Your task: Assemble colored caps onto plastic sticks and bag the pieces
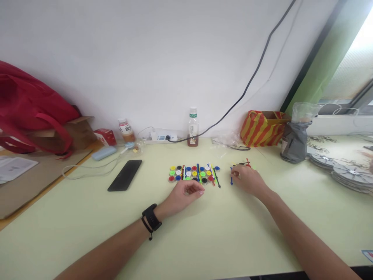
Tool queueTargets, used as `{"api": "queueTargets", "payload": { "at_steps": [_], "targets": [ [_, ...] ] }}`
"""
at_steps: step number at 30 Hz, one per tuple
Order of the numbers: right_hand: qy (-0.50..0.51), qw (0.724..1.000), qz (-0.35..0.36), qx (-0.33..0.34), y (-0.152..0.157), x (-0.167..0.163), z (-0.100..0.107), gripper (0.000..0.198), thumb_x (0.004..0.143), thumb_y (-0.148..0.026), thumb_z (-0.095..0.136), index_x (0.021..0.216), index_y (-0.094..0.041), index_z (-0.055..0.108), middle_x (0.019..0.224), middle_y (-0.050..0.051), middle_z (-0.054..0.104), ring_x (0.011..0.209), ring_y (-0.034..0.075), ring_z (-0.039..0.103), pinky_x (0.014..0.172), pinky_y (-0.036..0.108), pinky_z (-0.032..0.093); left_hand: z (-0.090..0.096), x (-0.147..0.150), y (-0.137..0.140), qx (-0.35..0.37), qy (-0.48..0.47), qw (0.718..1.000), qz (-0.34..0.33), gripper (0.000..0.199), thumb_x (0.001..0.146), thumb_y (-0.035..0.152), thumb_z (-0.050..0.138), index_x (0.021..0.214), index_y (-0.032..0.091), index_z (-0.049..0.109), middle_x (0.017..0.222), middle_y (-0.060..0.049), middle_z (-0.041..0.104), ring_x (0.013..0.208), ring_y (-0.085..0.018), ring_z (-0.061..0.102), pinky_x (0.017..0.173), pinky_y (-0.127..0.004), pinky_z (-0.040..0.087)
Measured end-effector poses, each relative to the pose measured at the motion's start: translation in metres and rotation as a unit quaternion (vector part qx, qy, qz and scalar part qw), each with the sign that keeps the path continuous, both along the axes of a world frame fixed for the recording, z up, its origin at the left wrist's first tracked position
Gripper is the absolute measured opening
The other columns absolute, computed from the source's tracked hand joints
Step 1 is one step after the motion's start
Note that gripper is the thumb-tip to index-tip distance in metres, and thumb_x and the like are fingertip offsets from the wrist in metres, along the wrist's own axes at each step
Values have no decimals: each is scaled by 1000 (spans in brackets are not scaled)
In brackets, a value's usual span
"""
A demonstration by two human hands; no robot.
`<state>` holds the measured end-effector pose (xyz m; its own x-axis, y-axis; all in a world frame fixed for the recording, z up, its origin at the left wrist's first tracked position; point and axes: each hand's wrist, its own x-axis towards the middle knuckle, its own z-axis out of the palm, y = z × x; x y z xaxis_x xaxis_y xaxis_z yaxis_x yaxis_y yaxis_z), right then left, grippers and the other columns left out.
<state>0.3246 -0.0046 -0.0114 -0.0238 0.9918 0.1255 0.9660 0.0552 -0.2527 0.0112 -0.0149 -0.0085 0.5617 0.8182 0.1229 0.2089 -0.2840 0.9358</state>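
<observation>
Several small round discs (pixel 194 174) in clear rims, coloured red, blue, yellow, green, white and black, lie in rows on the table. Thin coloured sticks stand or lie between them, and a black arrow-tipped stick (pixel 217 180) slants at their right end. My left hand (pixel 185 195) rests at the near edge of the rows, its fingers loosely curled with thumb and fingertips close together and nothing visible in them. To the right, my right hand (pixel 247 178) pinches a blue arrow-tipped stick (pixel 231 181). Beyond it are more sticks (pixel 248 162), red and black, partly hidden by this hand.
A black phone (pixel 125 175) lies left of the discs. Along the wall are a drink bottle (pixel 192 128), a power strip (pixel 163 136), a striped bag (pixel 259 128) and a grey bag (pixel 294 142). Stacked grey discs (pixel 352 177) sit far right, a red bag (pixel 32 101) far left.
</observation>
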Motion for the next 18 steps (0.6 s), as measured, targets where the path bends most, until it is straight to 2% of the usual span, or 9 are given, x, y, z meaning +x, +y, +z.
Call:
{"api": "queueTargets", "payload": {
  "at_steps": [3,5,9,11,15,18],
  "targets": [
    [9,999,34,-3,-3,-6,1,15,89,-14,54,81,-22,62,87,3,71,81,19,64,64,27,37,0,0,0,1,1,1000,1,24,90,40,72,95,17,76,95,-8,75,86,-19,65,79,-31,50],
    [40,997,68,14,-5,-8,3,14,91,-15,52,83,-23,60,89,3,70,80,19,63,68,28,40,0,0,0,0,0,1000,2,24,90,40,72,95,17,77,95,-8,75,86,-19,65,79,-31,50],
    [126,977,131,108,-7,-14,4,11,97,-23,48,89,-23,56,102,8,68,96,24,63,81,35,46,1,1,0,1,-2,1000,2,23,89,40,73,94,18,77,93,-7,75,84,-18,65,78,-30,50],
    [164,968,134,137,-6,-17,3,10,99,-27,47,92,-23,54,103,10,68,101,26,62,84,38,47,2,1,-1,2,-3,1000,1,23,89,40,73,93,17,77,92,-7,75,83,-18,65,77,-30,50],
    [223,965,92,104,-2,-24,-3,21,104,-36,36,107,-23,52,86,4,64,80,23,61,71,34,46,2,1,-1,3,-1,1000,2,23,90,40,73,93,18,77,91,-6,75,82,-17,65,76,-29,49],
    [207,971,99,74,0,-30,-7,37,106,-43,33,129,-22,52,85,3,64,78,22,62,73,34,47,2,1,-1,3,0,1000,1,22,90,39,73,93,18,77,91,-6,75,82,-17,64,77,-29,49]
  ]
}}
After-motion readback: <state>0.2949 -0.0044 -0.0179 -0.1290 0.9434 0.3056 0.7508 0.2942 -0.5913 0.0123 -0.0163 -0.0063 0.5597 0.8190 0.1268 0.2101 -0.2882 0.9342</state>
